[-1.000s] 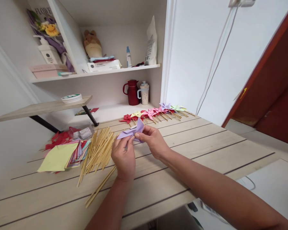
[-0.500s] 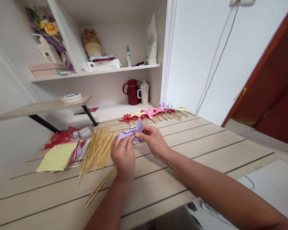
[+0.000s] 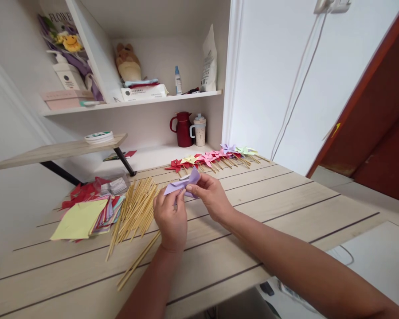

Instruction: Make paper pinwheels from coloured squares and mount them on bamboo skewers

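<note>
Above the slatted table (image 3: 286,195), a purple paper pinwheel (image 3: 193,177) is held between both hands, its corners folded toward the middle. My left hand (image 3: 170,217) is closed on its near left side, fingertips pinching the paper. From the right, my right hand (image 3: 213,195) pinches it close to the centre with thumb and fingers. What lies under the fingertips is hidden. Just left of my left hand is a pile of thin wooden sticks (image 3: 138,208), with a few separate sticks (image 3: 139,261) nearer to me.
Finished pinwheels on sticks (image 3: 209,157) lie in a row along the table's back. Squares of coloured paper (image 3: 80,219) are stacked at the left, near a clear plastic box (image 3: 117,185). A raised wooden stand (image 3: 60,148), a red jug (image 3: 184,129) and a cup (image 3: 200,130) are behind.
The camera view has shifted very slightly. Both hands keep nearly the same grip on the purple pinwheel; only tiny finger movement shows.
</note>
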The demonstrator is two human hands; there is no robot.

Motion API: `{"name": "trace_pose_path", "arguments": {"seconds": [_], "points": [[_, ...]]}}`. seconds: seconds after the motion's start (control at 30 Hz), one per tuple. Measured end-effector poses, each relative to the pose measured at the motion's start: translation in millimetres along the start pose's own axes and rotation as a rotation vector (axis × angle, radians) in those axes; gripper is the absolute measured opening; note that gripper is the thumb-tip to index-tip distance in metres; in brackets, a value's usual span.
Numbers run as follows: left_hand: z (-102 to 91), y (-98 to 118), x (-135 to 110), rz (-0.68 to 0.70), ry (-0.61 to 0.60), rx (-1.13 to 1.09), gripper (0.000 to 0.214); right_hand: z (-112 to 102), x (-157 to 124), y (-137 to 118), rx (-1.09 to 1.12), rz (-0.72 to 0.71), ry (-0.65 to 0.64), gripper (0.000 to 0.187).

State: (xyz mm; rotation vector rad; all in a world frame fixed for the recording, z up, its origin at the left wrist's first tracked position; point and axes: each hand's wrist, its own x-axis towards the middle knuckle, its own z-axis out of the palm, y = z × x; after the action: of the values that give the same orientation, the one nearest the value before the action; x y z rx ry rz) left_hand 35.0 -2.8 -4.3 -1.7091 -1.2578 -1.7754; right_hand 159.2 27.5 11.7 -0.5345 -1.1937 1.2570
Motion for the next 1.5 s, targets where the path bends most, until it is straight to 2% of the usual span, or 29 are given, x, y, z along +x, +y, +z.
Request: {"name": "trace_pose_path", "arguments": {"seconds": [0.27,0.5,0.67,0.77,0.9,1.07,1.17,1.23,1.33,1.4,1.5], "points": [[-6.3,4,3,0.02,-0.021,0.022,0.006,-3,-1,-3,-0.034,-0.029,-0.074,0.027],[-6.0,4,2,0.049,-0.023,-0.019,0.006,-6,-2,-1,-0.125,-0.179,-0.071,0.02],[-6.9,11,6,-0.044,0.034,-0.156,0.006,-5,-4,-6,-0.128,-0.224,-0.097,0.015],[-8.4,16,7,-0.095,0.007,-0.247,0.007,-6,-6,-12,-0.239,-0.36,-0.093,0.008],[-8.1,17,5,-0.227,-0.054,-0.403,0.006,-8,-7,-20,-0.379,-0.597,-0.114,0.014],[-5.6,18,1,-0.359,-0.036,-0.545,0.006,-9,-7,-25,-0.428,-0.704,-0.133,0.016],[-6.0,20,2,-0.355,-0.031,-0.552,0.006,-9,-7,-25,-0.427,-0.692,-0.13,0.017],[-6.4,20,3,-0.342,-0.03,-0.522,0.006,-9,-8,-24,-0.405,-0.627,-0.113,0.015],[-5.5,19,4,-0.345,-0.014,-0.47,0.006,-8,-8,-17,-0.315,-0.425,-0.068,0.008],[-4.1,16,3,-0.361,0.002,-0.447,0.006,-6,-7,-12,-0.223,-0.291,-0.047,0.013],[-2.5,14,3,-0.381,0.014,-0.435,0.009,-4,-5,-6,-0.096,-0.165,-0.056,0.019]]}}
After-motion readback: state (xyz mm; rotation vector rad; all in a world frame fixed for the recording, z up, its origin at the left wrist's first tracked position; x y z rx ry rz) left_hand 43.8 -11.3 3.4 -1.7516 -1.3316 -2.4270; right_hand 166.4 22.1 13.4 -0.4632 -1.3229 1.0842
